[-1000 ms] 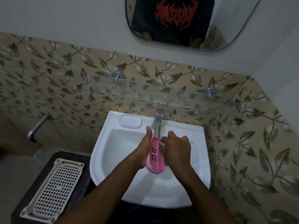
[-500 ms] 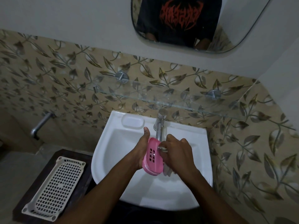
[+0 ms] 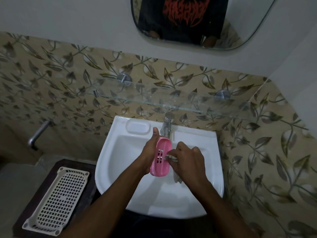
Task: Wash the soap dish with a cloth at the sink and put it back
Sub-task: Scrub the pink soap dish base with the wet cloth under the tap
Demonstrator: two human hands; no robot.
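Note:
A pink soap dish (image 3: 160, 158) with small drain slots is held on edge over the white sink (image 3: 120, 152), just below the chrome tap (image 3: 167, 125). My left hand (image 3: 149, 152) grips it from the left, thumb pointing up. My right hand (image 3: 187, 162) is closed on a grey cloth (image 3: 171, 158) and presses it against the dish's right rim. More cloth hangs below that hand, mostly hidden.
A moulded soap recess (image 3: 137, 127) lies in the sink's back left corner. A glass shelf (image 3: 154, 100) runs along the leaf-patterned wall above. A white perforated tray (image 3: 56, 198) rests on a dark stand at the left. A mirror (image 3: 188, 23) hangs above.
The dish has tilted so more of its slotted inside faces me. My right hand with the cloth has shifted slightly along the dish's right edge. The camera view has drifted a little.

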